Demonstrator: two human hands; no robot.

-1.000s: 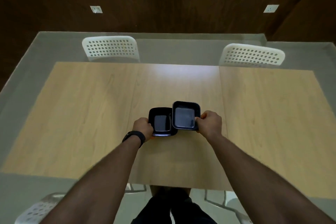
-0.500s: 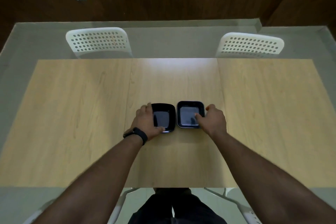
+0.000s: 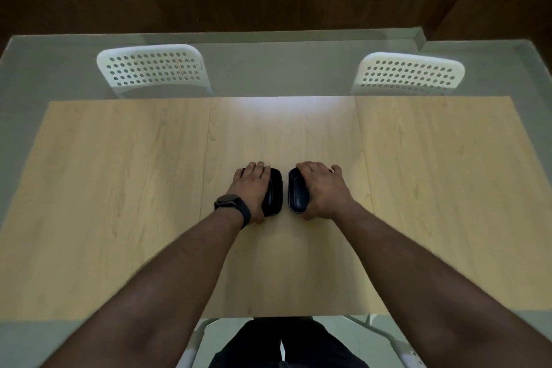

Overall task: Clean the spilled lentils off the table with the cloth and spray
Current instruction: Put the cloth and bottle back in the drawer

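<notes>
Two small dark dishes are sitting side by side at the middle of the wooden surface [image 3: 119,188], a narrow gap between them. The left hand [image 3: 249,188] is lying over the left dish [image 3: 276,193], fingers curling over its far rim; the right hand [image 3: 324,190] is covering the right dish [image 3: 295,194] the same way. Their contents cannot be made out. No lentils, cloth or spray are showing. Bare wood is stretching to every edge; two white chairs [image 3: 152,69] are standing beyond the far edge.
</notes>
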